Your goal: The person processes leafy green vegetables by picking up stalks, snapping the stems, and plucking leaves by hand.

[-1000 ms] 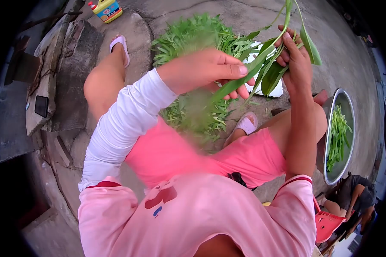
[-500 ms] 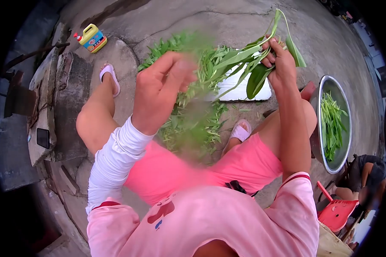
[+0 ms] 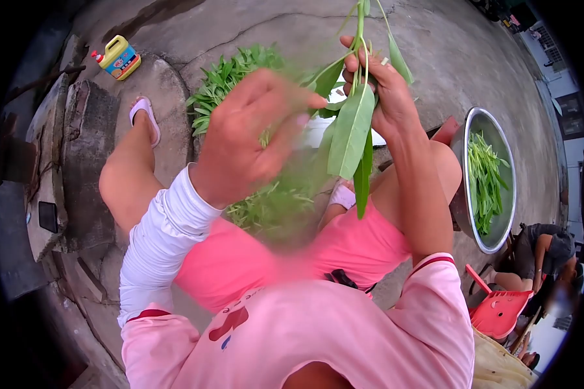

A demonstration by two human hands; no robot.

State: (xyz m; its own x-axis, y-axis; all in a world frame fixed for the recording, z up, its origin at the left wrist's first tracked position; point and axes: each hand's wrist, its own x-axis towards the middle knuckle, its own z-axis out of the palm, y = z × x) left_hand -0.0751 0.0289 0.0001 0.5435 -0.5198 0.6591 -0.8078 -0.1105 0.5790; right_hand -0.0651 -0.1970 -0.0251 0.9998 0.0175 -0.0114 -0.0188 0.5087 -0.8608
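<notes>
Your right hand (image 3: 389, 94) grips a long green leafy bunch (image 3: 352, 133), its long axis running from ahead toward your lap. Left of the bunch, your blurred left hand (image 3: 243, 139) curls; I cannot tell whether it holds anything. Left of the bunch too lies a loose green leaf heap (image 3: 217, 87); right, a round silver metal basin (image 3: 507, 202).

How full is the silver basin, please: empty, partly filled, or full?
Partly filled: greens lie inside the silver basin, and bare inner wall shows beside them.
</notes>
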